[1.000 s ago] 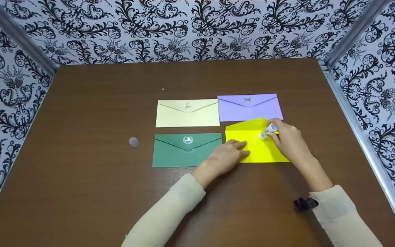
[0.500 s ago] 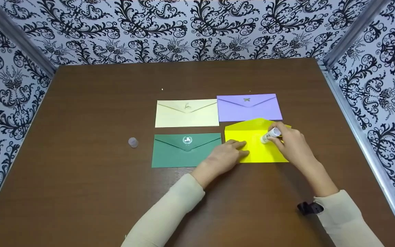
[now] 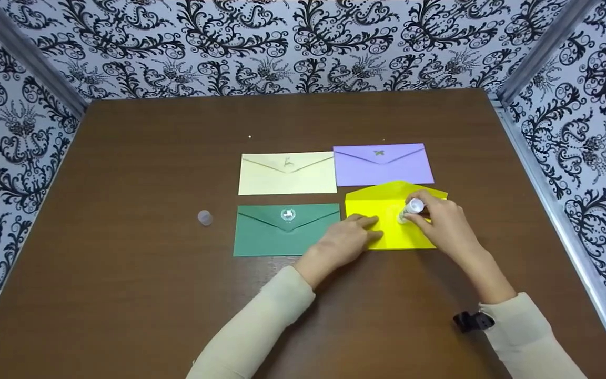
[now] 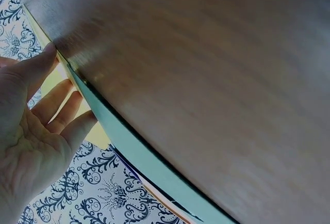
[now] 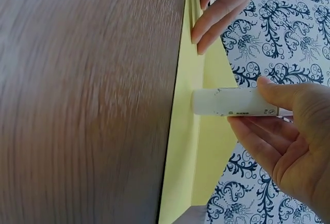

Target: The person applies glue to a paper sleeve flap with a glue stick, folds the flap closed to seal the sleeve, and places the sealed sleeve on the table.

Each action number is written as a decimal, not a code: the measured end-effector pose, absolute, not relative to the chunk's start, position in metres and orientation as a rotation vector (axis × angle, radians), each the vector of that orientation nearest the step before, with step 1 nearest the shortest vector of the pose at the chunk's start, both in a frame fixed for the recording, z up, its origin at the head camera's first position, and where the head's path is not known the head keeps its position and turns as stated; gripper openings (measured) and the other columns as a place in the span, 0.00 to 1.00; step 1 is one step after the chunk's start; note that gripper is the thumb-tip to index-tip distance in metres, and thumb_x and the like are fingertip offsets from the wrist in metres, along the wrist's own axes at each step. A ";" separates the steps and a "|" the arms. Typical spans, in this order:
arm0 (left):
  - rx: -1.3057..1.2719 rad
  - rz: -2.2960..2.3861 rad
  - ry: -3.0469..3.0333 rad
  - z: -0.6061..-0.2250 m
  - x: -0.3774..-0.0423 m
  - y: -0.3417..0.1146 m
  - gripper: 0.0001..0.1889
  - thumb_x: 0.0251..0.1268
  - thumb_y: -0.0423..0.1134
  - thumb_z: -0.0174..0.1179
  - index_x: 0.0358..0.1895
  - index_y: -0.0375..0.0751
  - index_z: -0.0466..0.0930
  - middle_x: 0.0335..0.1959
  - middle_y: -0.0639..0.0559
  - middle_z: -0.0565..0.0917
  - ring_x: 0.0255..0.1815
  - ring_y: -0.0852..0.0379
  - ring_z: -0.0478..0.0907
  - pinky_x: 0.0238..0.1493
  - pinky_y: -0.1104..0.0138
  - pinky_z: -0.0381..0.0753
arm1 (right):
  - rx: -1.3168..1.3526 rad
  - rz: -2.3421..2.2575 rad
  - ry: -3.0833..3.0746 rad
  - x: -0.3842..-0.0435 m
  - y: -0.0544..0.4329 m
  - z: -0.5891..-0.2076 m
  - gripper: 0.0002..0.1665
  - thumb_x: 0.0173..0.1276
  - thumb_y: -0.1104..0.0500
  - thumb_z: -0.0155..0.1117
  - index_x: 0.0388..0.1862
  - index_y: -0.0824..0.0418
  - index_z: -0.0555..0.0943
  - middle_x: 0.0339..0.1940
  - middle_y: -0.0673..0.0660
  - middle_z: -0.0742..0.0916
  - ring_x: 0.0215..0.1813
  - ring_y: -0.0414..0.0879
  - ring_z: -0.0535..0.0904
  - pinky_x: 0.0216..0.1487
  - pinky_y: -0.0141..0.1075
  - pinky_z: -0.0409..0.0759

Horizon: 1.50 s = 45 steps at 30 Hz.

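A yellow envelope (image 3: 408,237) lies on the table with its flap lifted at the far side. Pinched between the thumb and fingers of my right hand (image 3: 447,223) is a white glue stick (image 3: 411,210). In the right wrist view the tip of the glue stick (image 5: 232,101) touches the yellow paper (image 5: 183,146). My left hand (image 3: 342,242) rests its extended fingers on the left part of the yellow envelope. Its wrist passes over the corner of a green envelope (image 3: 276,237). The left wrist view shows the left fingers (image 4: 51,100) spread against the paper.
Behind are a cream envelope (image 3: 287,181) and a purple envelope (image 3: 382,171), both with flaps down. A translucent cap (image 3: 205,218) sits left of the green envelope. The brown table (image 3: 124,289) is bordered by patterned walls (image 3: 240,47).
My right hand has shifted the glue stick slightly on the yellow envelope and tipped it more upright. The left hand has stayed in place.
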<state>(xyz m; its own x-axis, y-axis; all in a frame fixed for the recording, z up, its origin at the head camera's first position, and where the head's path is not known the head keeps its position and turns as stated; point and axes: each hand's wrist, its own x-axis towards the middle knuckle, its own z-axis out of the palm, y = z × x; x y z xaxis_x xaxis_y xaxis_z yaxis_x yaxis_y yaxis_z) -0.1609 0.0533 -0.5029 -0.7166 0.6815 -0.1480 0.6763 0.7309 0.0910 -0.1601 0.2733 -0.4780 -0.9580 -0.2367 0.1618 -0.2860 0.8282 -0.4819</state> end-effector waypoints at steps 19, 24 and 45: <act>1.103 0.043 2.746 -0.502 -0.162 0.052 0.21 0.80 0.40 0.48 0.70 0.63 0.72 0.76 0.55 0.68 0.74 0.53 0.68 0.71 0.64 0.73 | 0.470 0.796 -2.923 -0.170 0.256 -0.483 0.19 0.68 0.58 0.68 0.55 0.62 0.77 0.46 0.65 0.88 0.47 0.60 0.87 0.48 0.52 0.87; 1.098 0.044 2.750 -0.504 -0.162 0.053 0.21 0.80 0.40 0.47 0.70 0.63 0.73 0.76 0.55 0.68 0.74 0.53 0.69 0.70 0.63 0.74 | 0.455 0.718 -2.923 -0.173 0.254 -0.485 0.21 0.70 0.57 0.66 0.57 0.64 0.75 0.44 0.67 0.87 0.42 0.60 0.86 0.43 0.52 0.86; 1.064 0.014 2.729 -0.502 -0.161 0.054 0.23 0.78 0.38 0.50 0.71 0.65 0.70 0.76 0.57 0.67 0.75 0.54 0.67 0.72 0.64 0.73 | 0.322 0.736 -2.855 -0.176 0.264 -0.486 0.21 0.70 0.59 0.65 0.57 0.68 0.74 0.43 0.71 0.87 0.43 0.66 0.85 0.43 0.59 0.85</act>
<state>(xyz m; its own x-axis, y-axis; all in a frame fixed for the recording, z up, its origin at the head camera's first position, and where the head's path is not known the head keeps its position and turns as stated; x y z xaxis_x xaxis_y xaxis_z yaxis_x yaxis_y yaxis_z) -0.1611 0.0538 -0.5015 -0.7164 0.6705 -0.1931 0.6685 0.7388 0.0853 -0.1763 0.2639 -0.4856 -0.9613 -0.1639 0.2214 -0.2505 0.8545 -0.4550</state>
